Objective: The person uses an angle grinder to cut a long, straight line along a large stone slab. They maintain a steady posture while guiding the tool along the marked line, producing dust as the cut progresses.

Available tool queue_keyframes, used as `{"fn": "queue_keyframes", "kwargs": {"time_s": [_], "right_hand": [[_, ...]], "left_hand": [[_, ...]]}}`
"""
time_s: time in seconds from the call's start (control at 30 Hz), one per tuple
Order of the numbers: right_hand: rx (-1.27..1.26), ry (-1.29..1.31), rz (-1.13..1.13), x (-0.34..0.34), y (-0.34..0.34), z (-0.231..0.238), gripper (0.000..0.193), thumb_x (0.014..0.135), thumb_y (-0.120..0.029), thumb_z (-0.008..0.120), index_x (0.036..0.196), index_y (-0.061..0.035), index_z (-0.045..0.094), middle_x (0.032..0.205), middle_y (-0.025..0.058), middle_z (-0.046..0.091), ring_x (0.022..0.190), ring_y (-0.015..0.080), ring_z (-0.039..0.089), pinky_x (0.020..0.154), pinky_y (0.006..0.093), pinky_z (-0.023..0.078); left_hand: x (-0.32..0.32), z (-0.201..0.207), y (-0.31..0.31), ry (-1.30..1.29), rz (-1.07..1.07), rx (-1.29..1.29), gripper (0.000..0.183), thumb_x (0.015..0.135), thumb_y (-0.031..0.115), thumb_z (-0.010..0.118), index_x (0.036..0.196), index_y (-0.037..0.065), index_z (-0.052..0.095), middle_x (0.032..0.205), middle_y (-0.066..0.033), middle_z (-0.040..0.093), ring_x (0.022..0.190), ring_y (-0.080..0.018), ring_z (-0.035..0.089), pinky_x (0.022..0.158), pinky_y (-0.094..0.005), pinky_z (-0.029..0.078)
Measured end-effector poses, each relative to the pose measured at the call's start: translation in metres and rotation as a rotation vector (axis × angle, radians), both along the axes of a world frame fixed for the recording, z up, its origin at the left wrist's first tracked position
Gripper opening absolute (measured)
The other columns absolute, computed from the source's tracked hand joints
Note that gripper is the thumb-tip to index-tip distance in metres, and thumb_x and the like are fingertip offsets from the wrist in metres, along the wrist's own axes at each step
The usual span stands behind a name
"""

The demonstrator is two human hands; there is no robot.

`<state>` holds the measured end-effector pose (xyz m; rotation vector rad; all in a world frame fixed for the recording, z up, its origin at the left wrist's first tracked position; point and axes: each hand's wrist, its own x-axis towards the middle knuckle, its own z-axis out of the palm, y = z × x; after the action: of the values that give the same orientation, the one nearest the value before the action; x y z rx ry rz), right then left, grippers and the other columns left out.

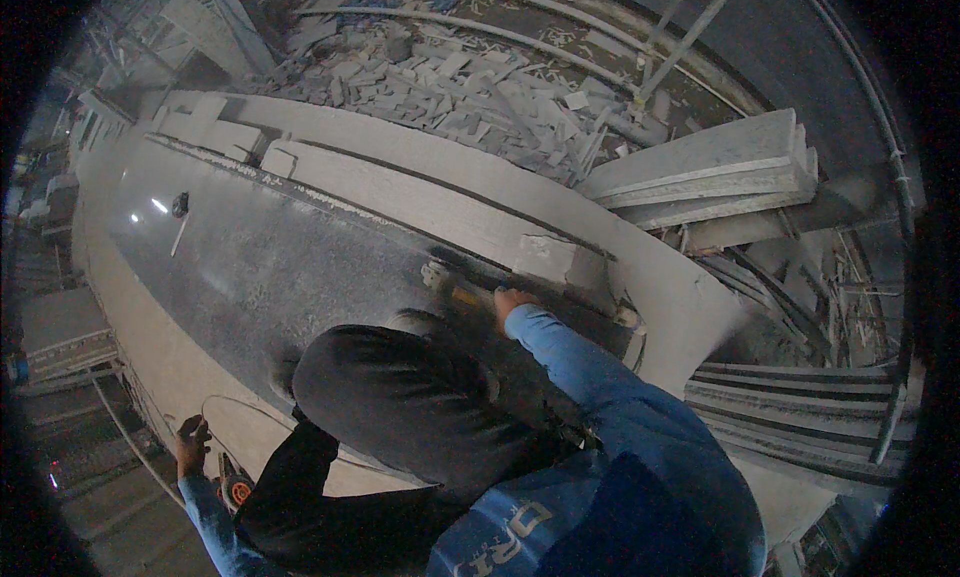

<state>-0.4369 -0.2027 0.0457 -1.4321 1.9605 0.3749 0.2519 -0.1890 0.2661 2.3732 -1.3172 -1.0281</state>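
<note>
A large dark stone slab point(270, 237) with a polished sheen lies under me. Over its far edge, my right hand point(510, 309) is closed around the rear of a dusty hand-held power tool point(465, 295) that has a yellow patch, apparently an angle grinder. The tool's head is close to the slab's edge strip; its disc cannot be made out. Off the near left side, my left hand point(192, 445) has its fingers curled on a thin cord point(245, 401), which loops back toward my leg. My dark-trousered knee point(370, 377) hides the middle of the slab.
Pale stone strips point(400, 187) and a block point(562, 262) line the slab's far side. Beyond lies a heap of broken stone point(450, 87). Stacked slabs point(710, 172) stand at right. A small dark object point(180, 204) and a white stick point(179, 239) rest on the slab.
</note>
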Motion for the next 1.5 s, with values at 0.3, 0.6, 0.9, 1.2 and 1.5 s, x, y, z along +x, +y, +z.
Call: {"fn": "queue_keyframes", "kwargs": {"time_s": [0.3,0.6,0.9,1.2,1.5], "right_hand": [[-0.039,-0.13,0.026,0.026,-0.036,0.001,0.027,0.088,-0.015,0.039,0.106,-0.002,0.055,0.107,0.021,0.059,0.102,0.0343,0.057,0.086,0.0464,0.046],[-0.065,-0.026,0.136,-0.002,0.011,-0.004,0.04,0.083,-0.019,0.052,0.115,0.0037,0.046,0.105,0.0237,0.059,0.102,0.0357,0.057,0.086,0.0448,0.046],[-0.024,-0.013,0.109,-0.009,0.015,0.011,0.046,0.074,-0.017,0.065,0.112,0.0024,0.048,0.104,0.0218,0.06,0.101,0.0342,0.057,0.085,0.0444,0.047],[0.011,-0.122,-0.003,0.024,-0.036,0.005,0.027,0.089,-0.012,0.036,0.104,0.0012,0.055,0.109,0.0208,0.058,0.103,0.035,0.056,0.086,0.0444,0.046],[-0.054,-0.048,0.018,-0.003,0.003,-0.019,0.037,0.076,-0.016,0.06,0.108,-0.0005,0.051,0.107,0.0223,0.058,0.102,0.036,0.056,0.084,0.045,0.047]], "left_hand": [[-0.007,0.01,0.0,-0.018,0.069,0.041,0.05,0.08,0.038,0.061,0.116,0.004,0.054,0.105,-0.0113,0.059,0.079,-0.0212,0.061,0.057,-0.0327,0.047],[-0.015,0.008,-0.007,-0.063,-0.039,0.017,0.052,0.079,0.039,0.062,0.117,0.005,0.053,0.102,-0.0111,0.059,0.077,-0.02,0.06,0.056,-0.0321,0.046],[-0.011,0.005,0.0,-0.038,0.048,0.025,0.052,0.078,0.039,0.063,0.115,0.004,0.054,0.103,-0.0116,0.059,0.075,-0.0192,0.06,0.055,-0.0295,0.045],[-0.01,0.01,-0.004,0.053,0.055,0.046,0.048,0.08,0.036,0.061,0.115,0.005,0.054,0.101,-0.0096,0.059,0.077,-0.0187,0.06,0.057,-0.031,0.045],[-0.016,0.006,-0.016,0.007,0.004,0.007,0.045,0.081,0.033,0.061,0.117,0.005,0.054,0.101,-0.0101,0.06,0.077,-0.0189,0.06,0.055,-0.0289,0.045]]}}
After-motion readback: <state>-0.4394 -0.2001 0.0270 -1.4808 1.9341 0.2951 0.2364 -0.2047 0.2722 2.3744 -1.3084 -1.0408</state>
